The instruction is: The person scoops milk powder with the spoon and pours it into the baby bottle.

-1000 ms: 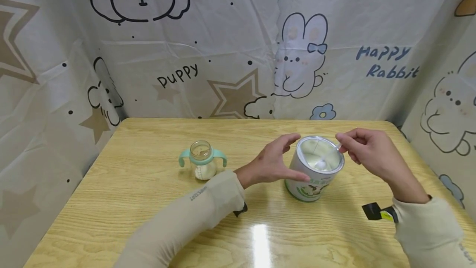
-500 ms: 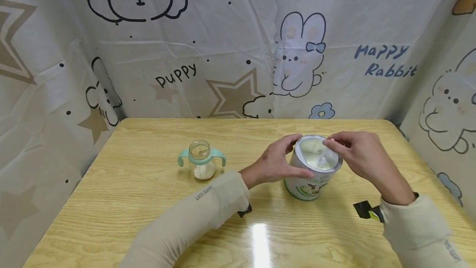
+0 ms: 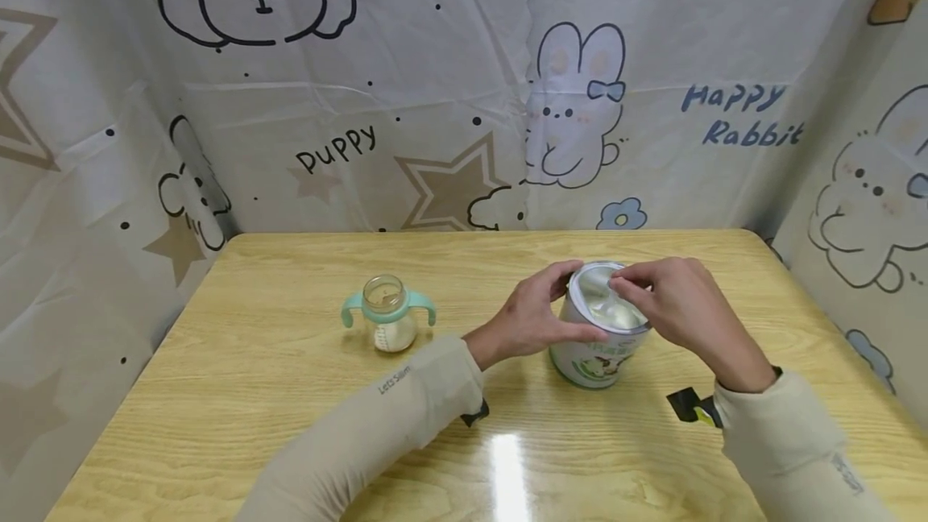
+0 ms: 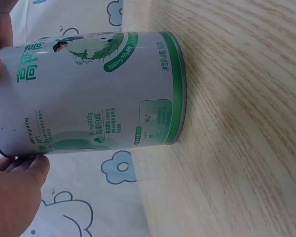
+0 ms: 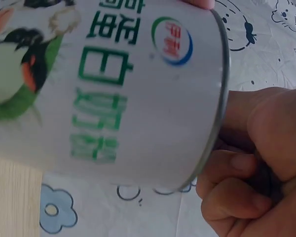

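A white and green milk powder can (image 3: 590, 365) stands open on the table, pale powder (image 3: 616, 314) showing inside. My left hand (image 3: 532, 316) holds its left side near the rim, thumb in front and fingers behind; the left wrist view shows the can (image 4: 89, 94) with its base at the tabletop. Over the mouth, my right hand (image 3: 674, 296) pinches the handle of a clear scoop, most of it hidden by the fingers and the can wall. In the right wrist view, that hand (image 5: 266, 158) is just beyond the can's rim, with its lower fingers curled.
An uncapped baby bottle (image 3: 395, 335) with mint green handles and pale powder inside stands to the left of my left hand. The wooden table (image 3: 290, 264) ends at a printed cloth (image 3: 428, 103) behind and on both sides.
My right hand has moved left from the can's right rim to over its mouth, with the scoop. The left hand keeps its place around the can. The bottle stands as before.
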The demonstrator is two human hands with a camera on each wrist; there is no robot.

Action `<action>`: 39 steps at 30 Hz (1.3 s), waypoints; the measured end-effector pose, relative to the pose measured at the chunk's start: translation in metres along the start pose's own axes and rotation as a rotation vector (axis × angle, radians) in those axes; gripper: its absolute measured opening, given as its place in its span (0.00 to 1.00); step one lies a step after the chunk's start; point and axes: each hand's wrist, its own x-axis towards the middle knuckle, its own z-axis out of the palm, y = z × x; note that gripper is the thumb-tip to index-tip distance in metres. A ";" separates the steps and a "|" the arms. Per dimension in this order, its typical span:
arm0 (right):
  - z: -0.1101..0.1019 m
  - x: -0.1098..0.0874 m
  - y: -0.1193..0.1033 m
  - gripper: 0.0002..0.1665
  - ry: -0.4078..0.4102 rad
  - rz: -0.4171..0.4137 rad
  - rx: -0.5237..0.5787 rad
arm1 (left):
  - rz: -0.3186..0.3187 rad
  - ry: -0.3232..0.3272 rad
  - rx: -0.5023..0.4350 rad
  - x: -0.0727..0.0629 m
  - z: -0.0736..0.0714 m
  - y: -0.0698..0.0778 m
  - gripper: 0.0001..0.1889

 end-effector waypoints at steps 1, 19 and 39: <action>0.001 0.002 -0.002 0.13 -0.016 0.000 0.005 | -0.001 0.003 -0.002 0.000 0.000 0.000 0.44; 0.010 0.013 -0.004 0.09 -0.110 0.018 0.066 | 0.013 -0.010 0.007 -0.002 0.001 -0.004 0.43; -0.009 0.014 0.008 0.21 -0.113 0.170 0.168 | 0.024 -0.007 0.024 -0.001 -0.001 -0.003 0.43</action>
